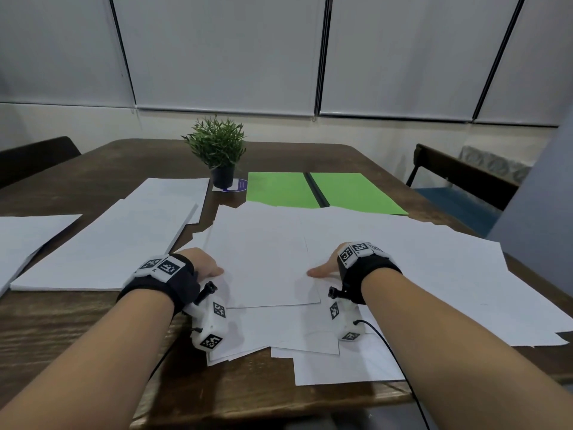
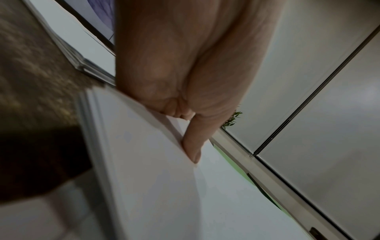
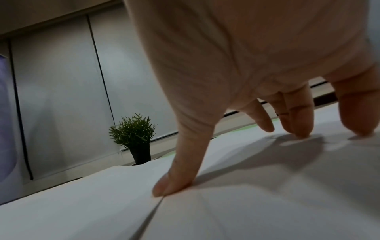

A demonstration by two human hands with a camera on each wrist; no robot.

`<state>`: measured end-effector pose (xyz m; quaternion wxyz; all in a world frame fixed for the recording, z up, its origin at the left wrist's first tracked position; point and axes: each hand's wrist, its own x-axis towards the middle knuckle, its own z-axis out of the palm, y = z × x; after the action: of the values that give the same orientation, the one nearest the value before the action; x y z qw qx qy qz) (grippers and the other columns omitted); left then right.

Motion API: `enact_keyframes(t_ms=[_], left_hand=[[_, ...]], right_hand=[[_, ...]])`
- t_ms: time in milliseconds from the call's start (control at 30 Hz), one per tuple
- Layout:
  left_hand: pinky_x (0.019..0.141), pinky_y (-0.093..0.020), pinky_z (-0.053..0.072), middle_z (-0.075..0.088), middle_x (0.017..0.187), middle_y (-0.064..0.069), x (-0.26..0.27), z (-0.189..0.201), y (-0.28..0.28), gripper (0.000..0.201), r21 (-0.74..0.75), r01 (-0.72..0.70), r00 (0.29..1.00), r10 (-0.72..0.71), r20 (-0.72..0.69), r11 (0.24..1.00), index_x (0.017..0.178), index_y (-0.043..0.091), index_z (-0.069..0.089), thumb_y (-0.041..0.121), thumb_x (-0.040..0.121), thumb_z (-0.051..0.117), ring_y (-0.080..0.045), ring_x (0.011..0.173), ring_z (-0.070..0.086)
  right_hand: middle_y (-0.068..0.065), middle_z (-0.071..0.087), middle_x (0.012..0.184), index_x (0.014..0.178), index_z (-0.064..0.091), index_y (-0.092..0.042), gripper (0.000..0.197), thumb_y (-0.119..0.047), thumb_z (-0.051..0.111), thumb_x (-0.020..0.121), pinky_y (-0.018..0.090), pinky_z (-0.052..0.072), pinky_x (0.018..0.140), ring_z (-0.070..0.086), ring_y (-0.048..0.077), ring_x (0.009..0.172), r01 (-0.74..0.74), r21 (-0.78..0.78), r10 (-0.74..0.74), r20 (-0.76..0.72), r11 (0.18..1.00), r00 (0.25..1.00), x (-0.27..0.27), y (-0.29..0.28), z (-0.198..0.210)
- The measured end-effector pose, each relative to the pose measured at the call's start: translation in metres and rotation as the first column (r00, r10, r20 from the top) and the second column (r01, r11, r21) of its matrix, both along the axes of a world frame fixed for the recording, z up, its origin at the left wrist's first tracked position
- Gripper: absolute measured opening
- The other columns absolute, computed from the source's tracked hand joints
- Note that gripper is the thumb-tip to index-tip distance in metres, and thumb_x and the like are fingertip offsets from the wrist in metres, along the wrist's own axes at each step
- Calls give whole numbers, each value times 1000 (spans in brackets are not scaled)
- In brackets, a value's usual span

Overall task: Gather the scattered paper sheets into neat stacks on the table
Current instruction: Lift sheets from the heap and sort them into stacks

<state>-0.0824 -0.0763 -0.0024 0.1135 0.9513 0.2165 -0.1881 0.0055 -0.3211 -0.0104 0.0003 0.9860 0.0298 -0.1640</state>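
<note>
Gathering: left hand (image 1: 203, 264) pinches top sheet (image 1: 263, 259) edge.
Right hand (image 1: 329, 264): spread flat, fingertips (image 3: 302, 134) pressing paper.
Advice: slide edges together slowly.

Bare table (image 1: 93, 336) front-left – potted plant (image 1: 217, 150) blocks far centre

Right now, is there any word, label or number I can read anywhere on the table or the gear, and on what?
None can be read.
Round blue-and-white sticker under the plant pot: has print, too small and blurred.
Wrist camera rigs: black-and-white square code markers only, no letters.
White paper sheets: look blank.
Green folder: no text visible.
</note>
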Motion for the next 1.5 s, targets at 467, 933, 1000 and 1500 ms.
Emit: enact_keyframes(t_ms=[467, 933, 1000, 1500], left_hand=[[102, -24, 33, 48, 141, -12, -4, 6, -5, 53, 15, 20, 1000, -20, -23, 1000, 135, 1, 48, 39, 103, 30, -23, 131, 44], [103, -25, 33, 50, 138, -16, -2, 8, -5, 55, 60, 33, 998, -30, -59, 998, 132, -2, 50, 38, 105, 25, -26, 130, 45], [103, -25, 33, 49, 139, -15, -1, 10, -6, 55, 62, 29, 998, -26, -59, 998, 133, -2, 49, 38, 105, 24, -26, 131, 44], [103, -25, 33, 50, 139, -15, -2, 9, -4, 53, 66, 51, 996, -46, -77, 997, 133, -2, 49, 37, 104, 26, -25, 130, 45]], right_hand=[[7, 63, 118, 95, 56, -21, 60, -70, 71, 64, 43, 44, 101, 51, 32, 120, 1, 58, -2, 20, 998, 1000, 4, 12, 2], [6, 65, 112, 103, 63, -19, 55, -66, 67, 74, 35, 47, 97, 59, 25, 101, -34, 130, 40, -42, 991, 998, -1, 25, 8], [7, 66, 115, 108, 64, -16, 49, -57, 67, 80, 31, 48, 90, 58, 25, 95, -45, 149, 49, -25, 988, 998, -1, 27, 10], [7, 67, 89, 105, 65, -7, 49, -41, 81, 73, 26, 56, 74, 67, 21, 76, 267, 546, -170, -222, 794, 960, 27, 12, 20]])
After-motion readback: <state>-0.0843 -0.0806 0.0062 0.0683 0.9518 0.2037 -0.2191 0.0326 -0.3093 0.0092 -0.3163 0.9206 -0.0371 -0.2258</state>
